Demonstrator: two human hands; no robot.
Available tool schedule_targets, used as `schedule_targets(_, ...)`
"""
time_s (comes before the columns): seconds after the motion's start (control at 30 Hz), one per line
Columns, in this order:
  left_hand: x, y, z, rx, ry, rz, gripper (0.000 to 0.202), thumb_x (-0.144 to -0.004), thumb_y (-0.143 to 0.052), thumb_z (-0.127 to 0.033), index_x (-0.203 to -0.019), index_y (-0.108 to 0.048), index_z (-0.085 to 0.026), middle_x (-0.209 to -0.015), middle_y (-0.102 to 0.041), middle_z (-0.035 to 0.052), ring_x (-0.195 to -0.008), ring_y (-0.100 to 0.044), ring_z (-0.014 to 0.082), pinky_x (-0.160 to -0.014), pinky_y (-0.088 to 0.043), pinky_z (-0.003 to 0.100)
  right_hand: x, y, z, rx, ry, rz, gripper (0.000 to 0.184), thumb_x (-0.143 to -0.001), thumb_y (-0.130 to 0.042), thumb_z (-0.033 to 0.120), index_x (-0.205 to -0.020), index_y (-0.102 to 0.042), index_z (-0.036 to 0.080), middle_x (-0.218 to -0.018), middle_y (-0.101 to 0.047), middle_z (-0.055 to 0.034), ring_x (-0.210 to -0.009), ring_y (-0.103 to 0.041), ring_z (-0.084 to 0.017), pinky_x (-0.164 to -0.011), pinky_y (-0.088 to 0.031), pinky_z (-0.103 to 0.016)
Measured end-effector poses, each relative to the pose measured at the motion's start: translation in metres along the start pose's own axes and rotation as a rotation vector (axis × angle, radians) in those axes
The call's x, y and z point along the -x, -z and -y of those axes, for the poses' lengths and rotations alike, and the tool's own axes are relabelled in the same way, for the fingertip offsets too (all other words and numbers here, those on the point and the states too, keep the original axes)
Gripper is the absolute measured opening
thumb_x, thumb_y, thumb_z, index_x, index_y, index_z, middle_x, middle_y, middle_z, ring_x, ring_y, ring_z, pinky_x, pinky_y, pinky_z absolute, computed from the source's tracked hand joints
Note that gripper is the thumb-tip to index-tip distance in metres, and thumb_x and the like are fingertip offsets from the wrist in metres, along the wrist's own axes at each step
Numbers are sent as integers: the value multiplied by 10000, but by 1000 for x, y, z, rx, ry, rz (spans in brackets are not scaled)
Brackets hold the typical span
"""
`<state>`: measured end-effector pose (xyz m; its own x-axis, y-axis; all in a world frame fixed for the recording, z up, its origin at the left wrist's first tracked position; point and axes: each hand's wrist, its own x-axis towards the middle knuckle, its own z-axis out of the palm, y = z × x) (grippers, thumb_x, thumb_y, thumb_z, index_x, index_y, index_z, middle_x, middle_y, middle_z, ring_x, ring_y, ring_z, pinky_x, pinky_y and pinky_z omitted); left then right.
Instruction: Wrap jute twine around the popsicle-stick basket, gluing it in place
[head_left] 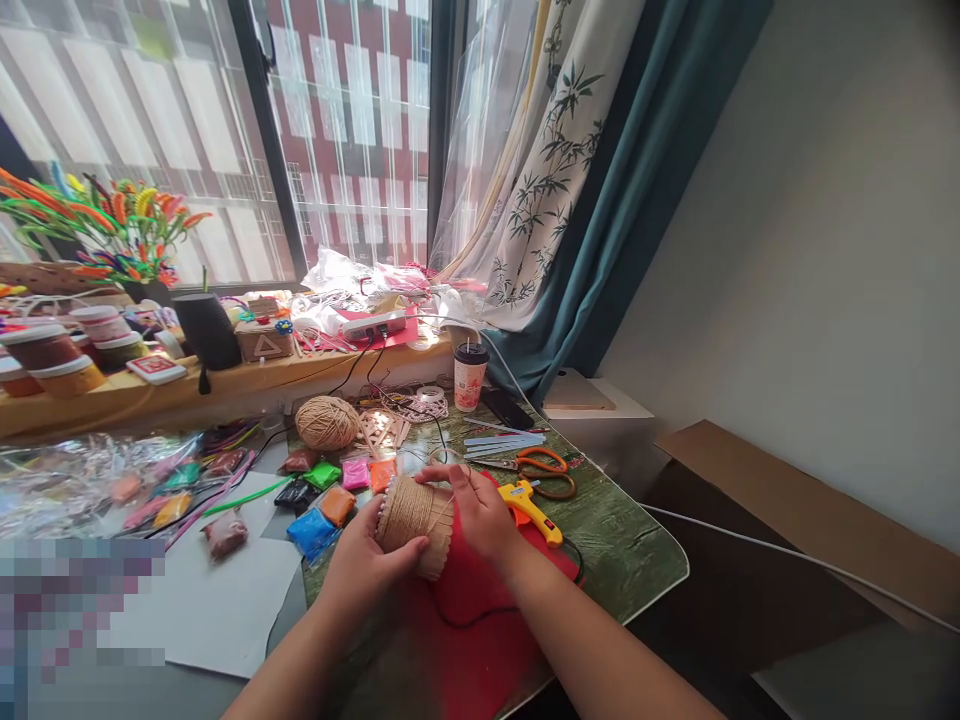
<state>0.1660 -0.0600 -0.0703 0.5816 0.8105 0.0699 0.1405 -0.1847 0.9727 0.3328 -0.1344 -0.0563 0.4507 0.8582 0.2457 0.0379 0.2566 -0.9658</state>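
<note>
My left hand is closed around a small cup-shaped form with its side toward me, fingers and thumb gripping its lower part. Jute twine covers much of it in tight rows, while one end shows bare upright slats. At the other end runs a beaded-looking edge. Over the far side of the form, my right hand has its fingers bent together on a strand of the twine. Beyond both hands sits a ball of twine. Close to my right hand lies a yellow hot glue gun.
Orange-handled scissors and pale glue sticks lie beyond the glue gun. A paper cup with a black lid stands near the windowsill. Colourful clay packets are at left. A red sheet lies under my hands, with a black cord across it.
</note>
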Motion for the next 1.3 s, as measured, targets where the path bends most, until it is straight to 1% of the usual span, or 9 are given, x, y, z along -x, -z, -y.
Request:
schedule_targets(0.2, 4, 0, -1, -161, -61, 64, 575, -613, -869, -370, -1132, -697, -193, -1122, -795, 106, -1080, -711, 389, -957, -562, 484, -19, 6, 2, -577, -500, -135, 525, -964, -540, 548, -610, -661, 179, -737, -773, -107, -814, -748, -245, -928, -534, -423)
schedule_targets(0.37, 0, 5, 2, 82, 32, 36, 635, -607, -903, -370, -1164, -666, -179, -1164, -784, 128, -1120, -705, 393, -959, -568, 469, -20, 29, 4, -851, -561, -213, 408, -1016, -522, 363, -645, -563, 198, -382, -456, 73, -545, -664, -150, -866, -558, -359)
schedule_targets(0.47, -2, 13, 4, 310, 144, 103, 724, -563, -955, -398, -1185, -654, -181, -1203, -769, 140, -1150, -693, 400, -928, -579, 437, -8, 38, -6, -705, -525, -192, 162, -912, -684, 311, -834, -607, 192, -518, -589, 64, -608, -683, -148, -781, -560, -320)
schedule_targets(0.57, -2, 21, 4, 538, 223, 244, 823, -502, -987, -450, -1206, -658, -178, -1165, -780, 148, -1132, -702, 407, -920, -570, 428, 9, 52, -14, -394, -532, -8, 445, -732, -864, 300, -1076, -605, 189, -900, -750, -44, -827, -720, -183, -796, -550, -325)
schedule_targets(0.7, -1, 24, 5, 603, 256, 392, 825, -466, -1009, -421, -1185, -689, -173, -1151, -778, 149, -1119, -702, 401, -945, -545, 435, 32, 75, 0, -63, -304, 96, 742, -658, -921, 339, -1302, -565, 245, -1287, -652, -111, -1111, -656, -238, -1009, -498, -440)
schedule_targets(0.8, 0, 23, 7, 536, 257, 419, 813, -464, -1013, -409, -1174, -696, -175, -1153, -771, 137, -1121, -691, 392, -934, -536, 426, 48, 79, 27, -9, -31, 207, 728, -777, -840, 387, -1424, -513, 325, -1561, -465, -93, -1426, -447, -288, -1182, -348, -503)
schedule_targets(0.93, -1, 26, 4, 489, 238, 470, 816, -483, -1000, -449, -1185, -680, -182, -1158, -760, 120, -1123, -677, 376, -939, -524, 424, 61, 57, 61, 201, 128, 419, 459, -984, -609, 336, -1439, -545, 354, -1556, -503, -59, -1461, -425, -263, -1209, -323, -513)
schedule_targets(1.07, -2, 36, -9, 310, 218, 687, 693, -526, -990, -366, -1131, -704, -186, -1090, -765, 69, -1064, -680, 325, -884, -528, 371, 57, 31, 72, 508, 272, 665, 466, -999, -569, 276, -1462, -537, 307, -1541, -524, -66, -1443, -443, -248, -1214, -322, -478)
schedule_targets(1.3, -5, 47, -18, 142, 250, 675, 617, -546, -960, -350, -1080, -695, -194, -1035, -748, 23, -997, -673, 288, -809, -527, 321, 47, 25, 52, 617, 242, 581, 300, -951, -649, 270, -1244, -673, 208, -1081, -677, -81, -1004, -630, -199, -911, -519, -332)
